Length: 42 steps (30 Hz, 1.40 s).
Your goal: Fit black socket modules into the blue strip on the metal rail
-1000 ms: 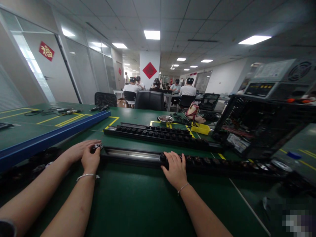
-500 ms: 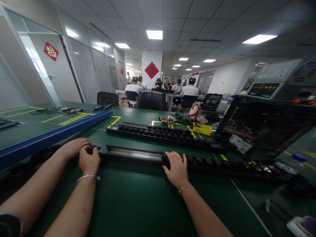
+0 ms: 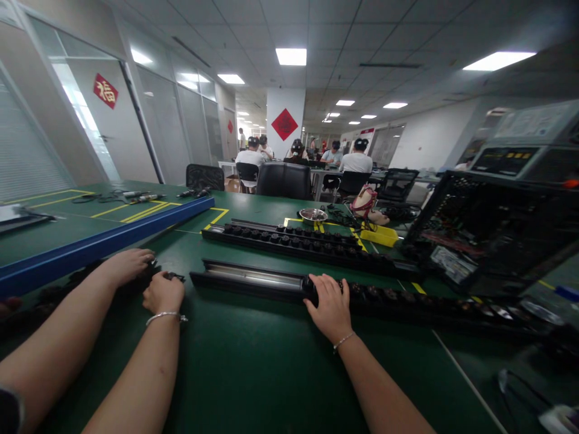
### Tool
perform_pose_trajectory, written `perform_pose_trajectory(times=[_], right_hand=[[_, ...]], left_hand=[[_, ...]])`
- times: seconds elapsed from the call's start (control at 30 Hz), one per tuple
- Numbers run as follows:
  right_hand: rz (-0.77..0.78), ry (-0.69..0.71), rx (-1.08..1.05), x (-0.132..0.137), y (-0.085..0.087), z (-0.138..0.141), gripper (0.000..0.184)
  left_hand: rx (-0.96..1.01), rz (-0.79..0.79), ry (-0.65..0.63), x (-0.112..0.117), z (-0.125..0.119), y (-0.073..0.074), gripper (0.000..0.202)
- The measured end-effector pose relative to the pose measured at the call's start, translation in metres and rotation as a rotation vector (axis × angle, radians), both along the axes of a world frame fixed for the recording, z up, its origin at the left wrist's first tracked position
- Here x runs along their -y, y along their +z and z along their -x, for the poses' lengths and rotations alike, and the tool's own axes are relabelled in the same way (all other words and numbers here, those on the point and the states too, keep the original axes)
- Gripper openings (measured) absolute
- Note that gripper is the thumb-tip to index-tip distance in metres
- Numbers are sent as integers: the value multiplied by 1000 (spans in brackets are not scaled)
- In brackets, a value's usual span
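Note:
My left hand [image 3: 163, 293] is closed around a small black part [image 3: 175, 276], most of it hidden by the fingers. Beside it, a co-worker's hand [image 3: 129, 265] reaches in from the left over a cluster of dark parts [image 3: 72, 283]. My right hand [image 3: 331, 306] grips a long black roller rail [image 3: 253, 288] at the first of its black wheels, thumb on the near side. Left of that hand the rail's bright metal channel lies bare; to the right, a row of black wheels [image 3: 391, 294] fills it.
Another wheel-filled black rail [image 3: 289, 244] lies behind. A blue beam [image 3: 108, 236] runs along the left. Farther back are a metal dish [image 3: 313, 214] and a yellow tray [image 3: 379, 235]. An open computer case [image 3: 493, 235] stands at right. People sit at far tables.
The view has shifted slightly, moving the scene rightward. The co-worker's hand has drawn apart from my left hand, which still pinches the small black part. My right hand stays on the rail.

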State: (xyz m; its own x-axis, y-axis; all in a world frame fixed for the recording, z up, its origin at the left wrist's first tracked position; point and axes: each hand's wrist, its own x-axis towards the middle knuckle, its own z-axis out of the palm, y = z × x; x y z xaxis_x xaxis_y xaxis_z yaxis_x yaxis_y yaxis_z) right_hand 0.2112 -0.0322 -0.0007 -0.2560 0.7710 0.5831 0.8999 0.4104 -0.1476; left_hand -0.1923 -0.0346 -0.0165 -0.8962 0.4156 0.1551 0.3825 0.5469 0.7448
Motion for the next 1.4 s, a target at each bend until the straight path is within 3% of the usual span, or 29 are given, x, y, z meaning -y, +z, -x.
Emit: perform_pose_trajectory(times=[0.23, 0.43, 0.57, 0.7, 0.8, 0.87, 1.03, 1.4], right_hand=[[-7, -2, 7, 1, 0, 0, 44], [-22, 13, -8, 0, -2, -2, 45], [-45, 9, -22, -1, -4, -3, 38], [-77, 3, -27, -1, -5, -3, 34], [-83, 7, -28, 0, -4, -3, 34], [-85, 12, -30, 1, -3, -3, 33], [-83, 19, -35, 4, 1, -1, 33], [-31, 43, -23, 8, 7, 1, 36]], left_hand=[[-97, -30, 45, 6, -9, 3, 35], [-289, -108, 42, 12, -39, 22, 43], [-470, -209, -143, 4, -72, 33, 43], [-633, -217, -465, -4, -119, 27, 35], [-789, -121, -733, -3, -148, 18, 39], [-828, -30, -840, -1, -158, 14, 40], [-837, 65, -910, 2, -160, 15, 44], [-796, 106, -906, 4, -161, 21, 45]])
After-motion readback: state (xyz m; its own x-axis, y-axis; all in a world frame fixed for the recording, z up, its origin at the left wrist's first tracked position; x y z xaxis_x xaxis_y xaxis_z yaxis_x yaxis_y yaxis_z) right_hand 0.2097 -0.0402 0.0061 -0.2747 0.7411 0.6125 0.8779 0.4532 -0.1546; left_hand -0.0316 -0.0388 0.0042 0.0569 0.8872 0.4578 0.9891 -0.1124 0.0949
